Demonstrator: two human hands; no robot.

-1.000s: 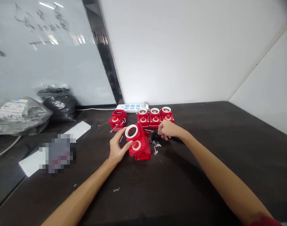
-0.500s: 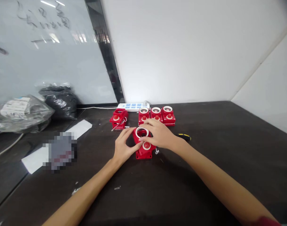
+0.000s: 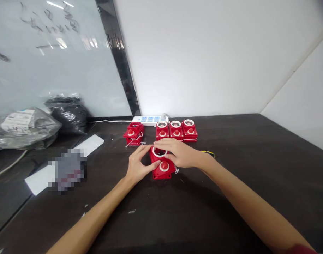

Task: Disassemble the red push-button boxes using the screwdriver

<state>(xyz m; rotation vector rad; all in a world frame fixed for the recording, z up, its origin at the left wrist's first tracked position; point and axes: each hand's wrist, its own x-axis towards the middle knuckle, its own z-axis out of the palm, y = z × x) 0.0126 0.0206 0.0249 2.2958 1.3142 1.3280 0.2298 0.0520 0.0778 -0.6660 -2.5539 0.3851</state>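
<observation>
A red box with a white ring and a red button [image 3: 162, 165] lies on the dark table [image 3: 230, 183] in front of me. My left hand [image 3: 138, 165] grips its left side, thumb on the front face. My right hand [image 3: 178, 152] lies over its top and right side, fingers curled round the ring end. Behind it stand three similar red boxes in a row [image 3: 176, 130], and another red box [image 3: 133, 132] lies to their left. A screwdriver with a black and yellow handle [image 3: 209, 153] rests just right of my right wrist.
A white power strip [image 3: 149, 120] lies against the wall. Plastic bags [image 3: 42, 121] sit at the far left below a whiteboard. White paper [image 3: 89, 145] and a blurred-out object [image 3: 68, 169] lie on the table's left side.
My right hand left the screwdriver on the table and came over to the red box. The lid, held tilted up by my left hand before, now sits down flat on its base.
</observation>
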